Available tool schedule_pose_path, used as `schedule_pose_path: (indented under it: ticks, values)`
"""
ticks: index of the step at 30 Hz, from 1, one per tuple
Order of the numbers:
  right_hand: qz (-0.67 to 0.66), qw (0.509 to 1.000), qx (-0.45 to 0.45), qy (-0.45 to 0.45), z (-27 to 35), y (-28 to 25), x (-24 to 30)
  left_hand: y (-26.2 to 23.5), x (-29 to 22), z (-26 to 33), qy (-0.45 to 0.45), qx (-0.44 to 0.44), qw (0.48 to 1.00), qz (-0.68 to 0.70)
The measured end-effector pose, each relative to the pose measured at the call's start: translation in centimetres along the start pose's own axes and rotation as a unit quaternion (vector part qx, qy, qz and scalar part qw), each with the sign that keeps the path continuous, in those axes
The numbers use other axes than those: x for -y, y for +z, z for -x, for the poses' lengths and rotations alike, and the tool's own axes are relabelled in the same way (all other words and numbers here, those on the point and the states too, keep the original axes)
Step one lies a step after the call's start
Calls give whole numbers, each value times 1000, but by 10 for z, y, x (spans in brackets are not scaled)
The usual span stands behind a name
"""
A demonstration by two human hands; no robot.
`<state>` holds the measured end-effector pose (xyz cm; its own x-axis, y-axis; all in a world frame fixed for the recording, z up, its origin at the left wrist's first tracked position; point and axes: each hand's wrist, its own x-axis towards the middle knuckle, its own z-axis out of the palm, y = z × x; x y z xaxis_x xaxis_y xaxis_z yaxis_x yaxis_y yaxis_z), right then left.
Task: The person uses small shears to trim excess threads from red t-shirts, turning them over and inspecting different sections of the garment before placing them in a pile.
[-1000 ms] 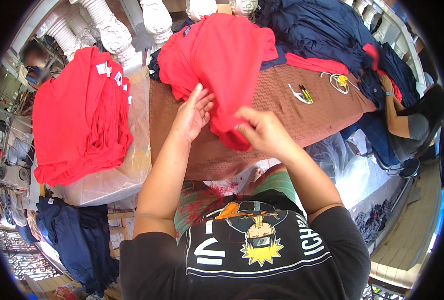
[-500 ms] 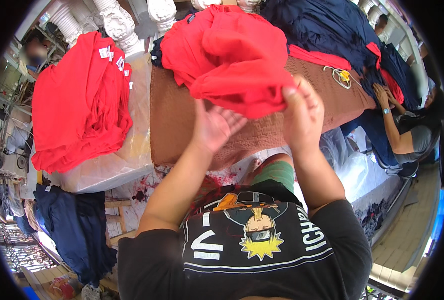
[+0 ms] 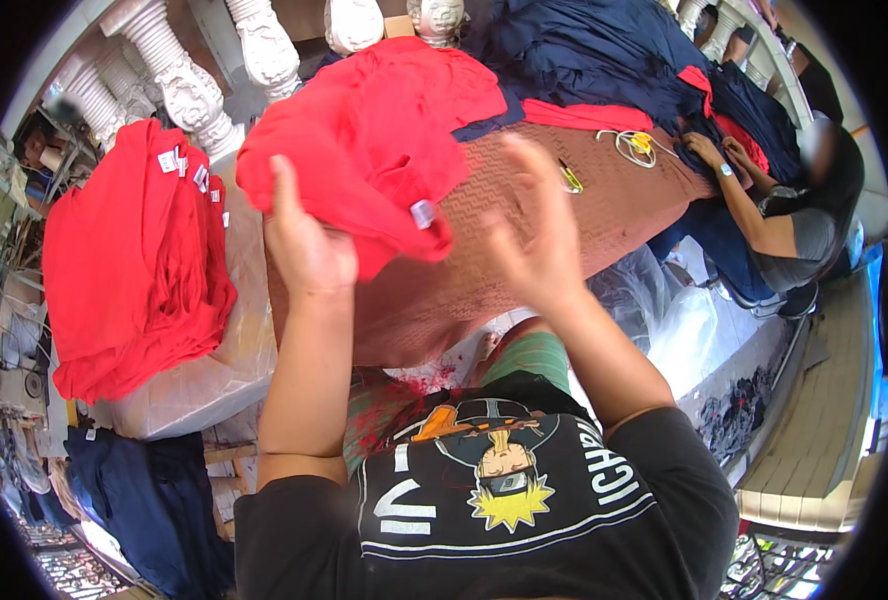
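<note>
A bunched red shirt (image 3: pixel 354 150) with a white label lies over the far left part of the brown-covered table, and its near end hangs toward me. My left hand (image 3: pixel 309 250) is at that near end, its thumb up against the cloth and its other fingers partly hidden by the fabric. To the right, my right hand (image 3: pixel 536 235) is raised above the brown cover (image 3: pixel 504 290), open, fingers spread, with nothing in it. Beyond it lies a small yellow-green hand tool (image 3: pixel 571 178).
A pile of red shirts (image 3: pixel 139 270) with white tags rests on a plastic-wrapped block at left. Dark navy garments (image 3: pixel 604 60) cover the table's far side, near a white cord (image 3: pixel 632 147). At right a seated person (image 3: pixel 774 220) handles dark cloth. White balusters (image 3: pixel 179 80) stand behind.
The red shirt has shifted left and its labelled part now faces me. My right hand has let go of the cloth and drawn away. My left hand has moved left and up against the shirt.
</note>
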<state>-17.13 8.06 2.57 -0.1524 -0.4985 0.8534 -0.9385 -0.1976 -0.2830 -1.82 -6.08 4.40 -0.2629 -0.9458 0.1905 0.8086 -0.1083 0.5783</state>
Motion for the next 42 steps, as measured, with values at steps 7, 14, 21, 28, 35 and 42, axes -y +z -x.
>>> schedule_pose_path:
  ticks: [7,14,21,28,35,42]
  values:
    - [-59,905,379,185,12,60,18,36,-24,12,-42,103,993,30]
    - [-98,982,163,19,-27,2,11,50,-146,5,347,-43,929,-120]
    - [-335,890,285,118,-55,-61,53,31,-186,-59,385,-48,908,-156]
    - [-358,885,127,269,-46,0,-7,123,-65,-238,289,226,823,-434]
    - [-117,875,102,459,27,-3,-147,3,98,-95,101,452,595,-657]
    - [96,894,99,426,67,4,-266,-109,105,7,10,320,469,-823]
